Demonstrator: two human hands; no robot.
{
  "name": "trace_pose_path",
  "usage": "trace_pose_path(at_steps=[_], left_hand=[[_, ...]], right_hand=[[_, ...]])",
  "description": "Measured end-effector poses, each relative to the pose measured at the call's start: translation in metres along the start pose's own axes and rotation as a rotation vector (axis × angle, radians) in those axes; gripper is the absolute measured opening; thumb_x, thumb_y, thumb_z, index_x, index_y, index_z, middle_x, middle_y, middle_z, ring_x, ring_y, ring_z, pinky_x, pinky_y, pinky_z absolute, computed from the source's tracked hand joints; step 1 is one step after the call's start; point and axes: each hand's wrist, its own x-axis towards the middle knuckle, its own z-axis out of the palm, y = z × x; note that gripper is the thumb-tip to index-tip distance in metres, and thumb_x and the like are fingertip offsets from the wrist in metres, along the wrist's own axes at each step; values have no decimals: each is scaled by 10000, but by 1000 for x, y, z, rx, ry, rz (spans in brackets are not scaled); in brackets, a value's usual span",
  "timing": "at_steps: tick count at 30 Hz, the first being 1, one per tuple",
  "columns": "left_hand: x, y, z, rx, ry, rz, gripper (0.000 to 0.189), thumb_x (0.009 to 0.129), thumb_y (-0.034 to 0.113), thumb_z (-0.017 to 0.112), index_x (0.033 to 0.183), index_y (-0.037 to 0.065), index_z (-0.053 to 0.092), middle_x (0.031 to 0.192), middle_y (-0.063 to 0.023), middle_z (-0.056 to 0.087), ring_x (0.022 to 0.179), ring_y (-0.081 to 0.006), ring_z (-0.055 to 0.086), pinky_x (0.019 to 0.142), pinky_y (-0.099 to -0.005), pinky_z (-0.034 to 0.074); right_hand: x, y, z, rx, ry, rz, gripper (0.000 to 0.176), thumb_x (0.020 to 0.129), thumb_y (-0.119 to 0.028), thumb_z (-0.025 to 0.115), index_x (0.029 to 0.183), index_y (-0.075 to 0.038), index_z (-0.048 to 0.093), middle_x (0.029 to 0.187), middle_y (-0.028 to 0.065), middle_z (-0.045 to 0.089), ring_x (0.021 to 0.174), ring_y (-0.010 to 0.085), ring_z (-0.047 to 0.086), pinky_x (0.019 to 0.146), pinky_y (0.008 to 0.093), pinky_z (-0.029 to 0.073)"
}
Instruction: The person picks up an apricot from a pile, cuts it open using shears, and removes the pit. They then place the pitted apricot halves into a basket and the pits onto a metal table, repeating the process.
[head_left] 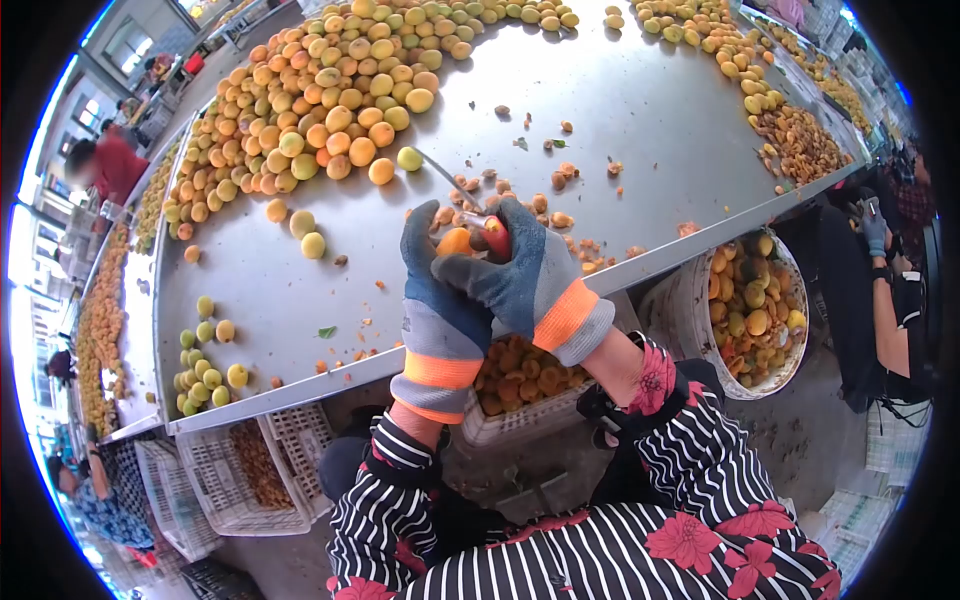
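Both hands, in grey and dark-blue gloves with orange bands, are together above the metal table's near edge. My left hand point(437, 290) is closed around an orange apricot point(455, 241). In my right hand point(535, 275) is a knife with a red handle point(497, 238); its thin curved blade point(447, 177) points away to the upper left. The right fingers press against the apricot, and part of the fruit is hidden by the gloves. Just beyond the hands, several brown pits point(558, 181) and torn apricot scraps point(590, 250) lie on the table.
A large apricot heap point(330, 90) covers the table's far left, with greenish apricots point(205, 370) near the front left. Below the edge stand a crate of apricot halves point(525, 365), a white bucket point(790, 370) of fruit and white crates point(235, 490). Other people work on both sides.
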Motion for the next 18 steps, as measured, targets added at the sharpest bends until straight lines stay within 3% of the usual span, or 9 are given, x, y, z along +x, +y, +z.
trace_pose_path(at_steps=[1, 2, 5, 8, 11, 12, 13, 15, 18], left_hand=[[1, 1, -3, 32, -22, -22, 645, 829, 20, 691, 1377, 24, 351, 1204, -127, 550, 1074, -200, 587, 917, -318, 494], [2, 2, -8, 63, -43, -45, 649, 839, 24, 680, 1384, 36, 328, 1215, -130, 548, 1073, -205, 594, 920, -325, 496], [3, -1, -14, 65, -78, -69, 603, 854, 39, 662, 1360, 44, 334, 1182, -141, 566, 1033, -228, 614, 894, -343, 506], [1, -11, -17, 23, -95, -72, 530, 860, 52, 655, 1312, 40, 378, 1113, -152, 595, 974, -255, 635, 852, -357, 519], [-10, -5, -30, 322, -146, -2, 387, 875, 84, 645, 1202, 36, 444, 930, -207, 628, 850, -364, 652, 730, -416, 515], [-15, 9, -27, 345, -184, 27, 375, 879, 80, 636, 1199, 34, 445, 908, -221, 626, 844, -387, 649, 715, -428, 508], [-21, 20, -24, 369, -223, 55, 364, 883, 76, 627, 1196, 32, 446, 885, -235, 624, 838, -411, 646, 701, -440, 501], [-46, 33, -14, 423, -468, -4, 374, 856, 79, 649, 1178, 23, 466, 959, -241, 625, 855, -430, 636, 711, -454, 505], [-64, 25, 5, 626, -616, -23, 466, 818, 135, 711, 1222, 59, 492, 1073, -228, 606, 945, -424, 625, 791, -460, 515]], right_hand=[[-2, -1, 2, -103, -1, -30, 385, 833, -269, 784, 1014, -20, 553, 884, 69, 678, 778, 144, 653, 674, 295, 526], [1, -7, -3, -116, -95, 27, 390, 834, -243, 769, 1058, -14, 547, 960, 147, 693, 827, 192, 677, 694, 334, 530], [-4, -9, -5, -162, -135, -34, 328, 843, -192, 739, 1061, -34, 552, 904, 154, 677, 809, 209, 677, 689, 343, 523], [-8, -1, -6, -238, -136, -416, 258, 857, -137, 693, 1048, -36, 552, 833, 150, 649, 741, 213, 661, 664, 340, 516], [-9, -8, -12, -248, 64, -294, 203, 852, -87, 664, 1016, -38, 554, 803, 135, 622, 699, 192, 626, 647, 332, 507], [-2, -15, -14, -182, 140, -127, 180, 852, -66, 655, 1002, -36, 559, 812, 131, 613, 708, 169, 600, 653, 322, 506], [8, 1, -17, 22, 218, -144, 170, 867, -89, 662, 994, -31, 565, 799, 130, 607, 702, 151, 589, 659, 312, 504], [23, 23, -27, -261, 287, -234, 196, 892, -133, 668, 1026, -23, 577, 817, 145, 635, 689, 181, 619, 654, 321, 511], [23, 26, -24, -471, 313, -285, 232, 898, -156, 681, 1058, -16, 587, 867, 165, 665, 729, 219, 660, 668, 332, 519]])
